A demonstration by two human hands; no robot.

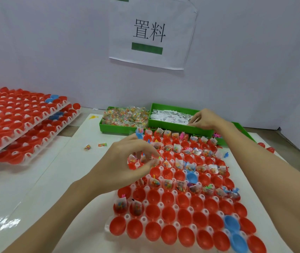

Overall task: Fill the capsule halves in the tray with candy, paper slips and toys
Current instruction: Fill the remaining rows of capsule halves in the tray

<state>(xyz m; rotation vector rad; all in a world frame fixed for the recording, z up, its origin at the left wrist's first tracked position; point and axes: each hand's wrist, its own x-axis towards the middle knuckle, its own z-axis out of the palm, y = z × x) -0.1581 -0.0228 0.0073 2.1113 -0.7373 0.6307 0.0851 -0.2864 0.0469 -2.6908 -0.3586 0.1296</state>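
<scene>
Two stacked spare trays (23, 123) sit far left. Two candy packets (95, 145) lie loose on surface (35, 179). Left hand (125, 163) fingers (150, 152) curled over tray (182, 194), hold unclear. Right hand (206, 119) pinches paper slip (191, 121) in green bin (178, 117).

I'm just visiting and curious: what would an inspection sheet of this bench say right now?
Surface: white sheet on the table, glossy at the near left.
Job's things: tray of red and blue halves, far rows filled, near rows mostly bare; green candy bin; green slip bin.
Clutter: two loose candy packs left of the tray; stacked trays far left.
Grips: left hand over the tray, fingers curled; right hand at the slips.
Cables: nothing seen.
Surroundings: white wall with a paper sign.
</scene>
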